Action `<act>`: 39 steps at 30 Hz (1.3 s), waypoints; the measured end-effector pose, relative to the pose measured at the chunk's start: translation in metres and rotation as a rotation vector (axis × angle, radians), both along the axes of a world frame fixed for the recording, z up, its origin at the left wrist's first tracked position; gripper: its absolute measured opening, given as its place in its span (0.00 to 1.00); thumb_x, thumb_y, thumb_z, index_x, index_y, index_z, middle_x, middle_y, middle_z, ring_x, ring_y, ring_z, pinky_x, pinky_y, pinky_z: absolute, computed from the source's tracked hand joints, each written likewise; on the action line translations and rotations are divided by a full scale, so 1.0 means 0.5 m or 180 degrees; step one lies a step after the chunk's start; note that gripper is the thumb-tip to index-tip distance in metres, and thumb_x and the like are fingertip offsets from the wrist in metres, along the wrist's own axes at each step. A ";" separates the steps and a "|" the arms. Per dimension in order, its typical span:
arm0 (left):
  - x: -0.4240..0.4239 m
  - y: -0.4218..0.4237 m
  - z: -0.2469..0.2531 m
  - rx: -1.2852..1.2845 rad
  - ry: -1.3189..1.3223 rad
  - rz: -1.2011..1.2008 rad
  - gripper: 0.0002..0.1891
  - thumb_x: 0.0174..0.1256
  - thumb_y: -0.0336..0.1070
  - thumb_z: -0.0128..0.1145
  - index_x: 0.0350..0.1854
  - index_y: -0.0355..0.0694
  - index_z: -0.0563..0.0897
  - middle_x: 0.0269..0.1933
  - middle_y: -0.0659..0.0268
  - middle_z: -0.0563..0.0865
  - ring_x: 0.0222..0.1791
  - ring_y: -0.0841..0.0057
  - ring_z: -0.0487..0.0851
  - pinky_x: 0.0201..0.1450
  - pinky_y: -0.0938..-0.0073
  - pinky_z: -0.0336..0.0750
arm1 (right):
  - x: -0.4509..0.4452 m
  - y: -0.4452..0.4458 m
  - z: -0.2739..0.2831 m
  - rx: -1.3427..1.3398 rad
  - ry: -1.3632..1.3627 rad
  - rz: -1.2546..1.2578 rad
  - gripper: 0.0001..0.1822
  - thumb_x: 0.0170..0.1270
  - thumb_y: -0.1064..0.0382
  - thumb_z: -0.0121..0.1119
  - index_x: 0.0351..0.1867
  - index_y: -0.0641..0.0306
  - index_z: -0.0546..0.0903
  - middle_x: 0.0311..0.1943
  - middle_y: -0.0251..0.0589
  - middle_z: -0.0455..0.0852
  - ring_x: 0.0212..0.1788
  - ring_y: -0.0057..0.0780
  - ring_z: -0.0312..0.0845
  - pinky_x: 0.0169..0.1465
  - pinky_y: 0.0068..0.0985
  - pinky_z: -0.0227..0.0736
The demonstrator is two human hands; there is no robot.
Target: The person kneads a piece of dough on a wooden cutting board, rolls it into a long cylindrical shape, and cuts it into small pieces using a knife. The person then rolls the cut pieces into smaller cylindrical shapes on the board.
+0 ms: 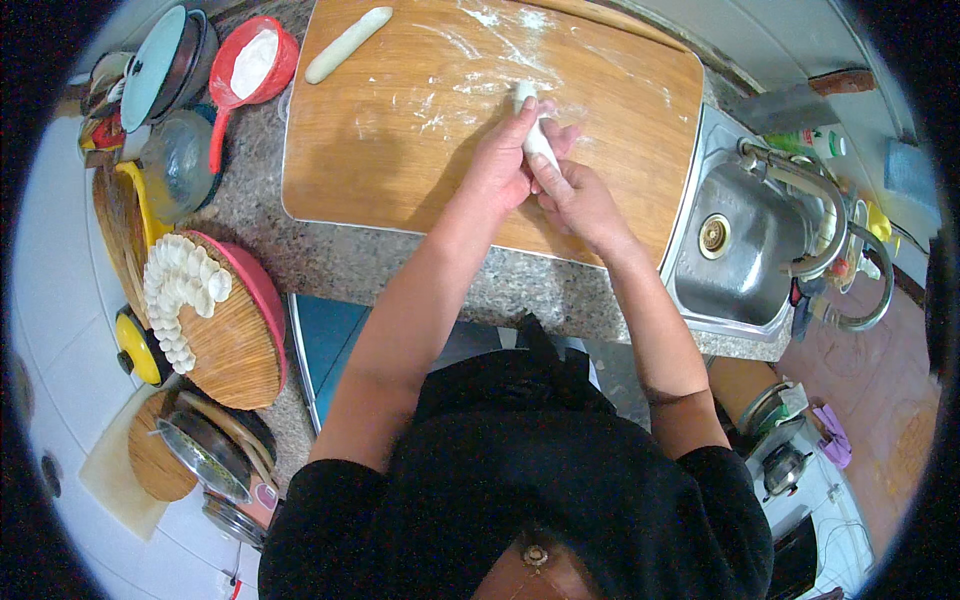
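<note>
A pale roll of dough (537, 142) lies between my two hands above a wooden board (360, 172) dusted with flour. My left hand (504, 161) grips it from the left, thumb along its upper part. From the right, my right hand (577, 196) holds its lower end, thumb on top. Some fingertips behind the roll are partly hidden, and I cannot tell which hand they belong to. A second dough roll (349, 45) rests at the board's upper left. Left of the board, a red plastic scoop (287, 64) with a long handle holds white flour.
A steel sink (735, 247) with a curved faucet (832, 202) adjoins the board's right edge. At left, a round tray of thin sticks (232, 345) over a pink basin bears many flat dough rounds (180, 281). Pots and a glass bowl (178, 165) stand behind it. A thin rolling pin (615, 22) lies along the board's far edge.
</note>
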State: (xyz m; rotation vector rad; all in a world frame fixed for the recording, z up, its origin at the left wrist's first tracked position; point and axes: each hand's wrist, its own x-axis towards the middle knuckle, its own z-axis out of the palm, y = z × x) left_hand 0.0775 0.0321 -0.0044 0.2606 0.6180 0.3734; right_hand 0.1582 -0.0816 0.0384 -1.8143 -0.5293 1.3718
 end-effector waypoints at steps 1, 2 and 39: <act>0.002 -0.002 -0.002 0.0174 -0.0014 0.0035 0.27 0.82 0.56 0.56 0.66 0.36 0.74 0.39 0.65 0.85 0.40 0.70 0.86 0.61 0.59 0.84 | -0.001 -0.006 -0.006 -0.0039 -0.0237 0.0126 0.26 0.83 0.39 0.54 0.38 0.62 0.82 0.25 0.27 0.77 0.21 0.15 0.65 0.25 0.20 0.59; 0.011 0.001 -0.006 -0.0162 0.0157 0.0190 0.23 0.82 0.55 0.57 0.62 0.40 0.75 0.26 0.75 0.71 0.24 0.82 0.71 0.40 0.69 0.81 | 0.001 -0.010 -0.022 0.0015 -0.0414 0.0210 0.28 0.82 0.38 0.55 0.37 0.63 0.83 0.26 0.28 0.77 0.25 0.17 0.67 0.29 0.22 0.63; -0.100 0.052 -0.014 0.7020 0.3666 -0.1580 0.36 0.78 0.48 0.55 0.82 0.36 0.66 0.84 0.51 0.64 0.84 0.53 0.60 0.83 0.37 0.52 | 0.001 0.060 -0.096 0.0281 -0.4437 0.0940 0.42 0.77 0.42 0.55 0.81 0.69 0.63 0.83 0.57 0.61 0.86 0.56 0.50 0.84 0.56 0.45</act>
